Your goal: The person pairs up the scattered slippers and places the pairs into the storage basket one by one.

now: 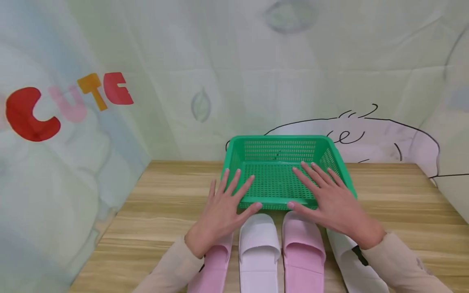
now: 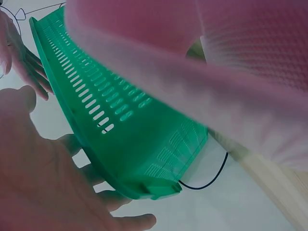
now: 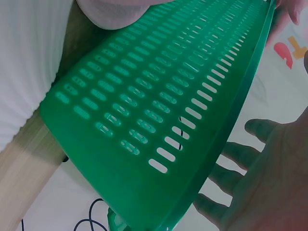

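Observation:
A green plastic basket [image 1: 278, 206] with slotted sides stands on the wooden table, and its perforated floor shows between my hands. My left hand [image 1: 224, 209] is spread over its near left corner, fingers straight and apart. Over the near right side my right hand [image 1: 335, 201] is spread in the same way, palm down. Both thumbs point inward along the near rim. In the wrist views, the fingers of each hand lie beside the basket's upper rim [image 2: 77, 130]. Neither hand holds anything.
In a row before the basket lie a pink slipper [image 1: 212, 268], a white slipper [image 1: 259, 254], another pink slipper [image 1: 304, 256] and another white slipper [image 1: 348, 264], toes toward it. A printed cloth [image 1: 205, 44] hangs behind and left of the wooden table [image 1: 146, 215].

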The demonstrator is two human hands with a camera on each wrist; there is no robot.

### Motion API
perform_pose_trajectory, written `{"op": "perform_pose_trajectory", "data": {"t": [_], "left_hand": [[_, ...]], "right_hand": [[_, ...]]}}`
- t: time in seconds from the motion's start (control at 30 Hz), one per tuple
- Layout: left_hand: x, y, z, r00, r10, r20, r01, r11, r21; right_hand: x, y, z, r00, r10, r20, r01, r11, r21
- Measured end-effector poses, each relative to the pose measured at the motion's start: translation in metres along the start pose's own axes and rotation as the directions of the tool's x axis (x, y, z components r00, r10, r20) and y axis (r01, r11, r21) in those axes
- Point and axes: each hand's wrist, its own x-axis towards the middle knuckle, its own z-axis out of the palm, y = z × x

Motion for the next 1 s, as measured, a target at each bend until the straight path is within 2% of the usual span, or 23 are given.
{"op": "perform_pose_trajectory", "data": {"t": [0.47, 0.83, 1.0], "left_hand": [[-0.012, -0.005, 0.004, 1.0, -0.004, 0.009, 0.004, 1.0, 0.01], [-0.027, -0.008, 0.002, 1.0, -0.024, 0.009, 0.024, 0.999, 0.026], [-0.039, -0.011, 0.001, 0.999, -0.011, -0.037, 0.012, 1.0, 0.025]], "right_hand": [[-0.01, -0.005, 0.004, 1.0, 0.001, 0.018, -0.001, 1.0, -0.004], [-0.017, -0.014, 0.003, 0.999, -0.046, 0.015, 0.046, 0.999, -0.006], [-0.021, -0.017, 0.003, 0.998, -0.07, 0.01, 0.07, 0.998, -0.007]]}}
